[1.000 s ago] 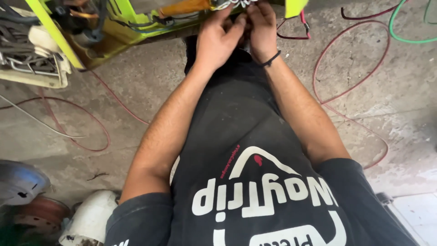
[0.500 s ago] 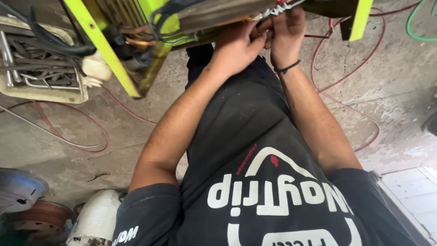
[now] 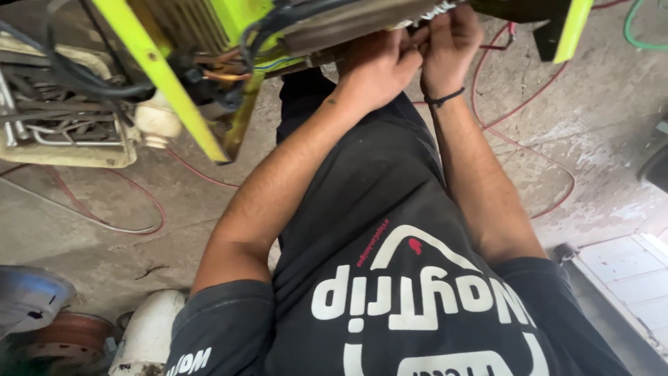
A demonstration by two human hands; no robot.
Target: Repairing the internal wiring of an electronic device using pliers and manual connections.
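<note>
Both my hands reach up to the lower edge of a lime-green machine frame (image 3: 160,76) with a grey-brown panel (image 3: 348,24). My left hand (image 3: 379,69) is curled, its fingertips pressed against the panel's edge. My right hand (image 3: 451,43), with a black band on the wrist, is closed right beside it. Both pinch a small pale wire bundle (image 3: 435,12) that sticks out at the panel's edge. Fingers hide most of the bundle. Black, orange and blue cables (image 3: 229,66) hang inside the frame to the left.
A dirty cream housing with metal tubing (image 3: 62,132) sits left of the frame. Red wires (image 3: 529,139) loop over the concrete floor, and a green hose (image 3: 637,31) lies at top right. A white container (image 3: 149,334) and a rusty disc (image 3: 69,338) lie bottom left; pale tiles (image 3: 626,271) are bottom right.
The view has shifted, so the green machine now fills more of the top. Both hands stay at the same spot on the panel's edge, fingers still working the wire bundle.
</note>
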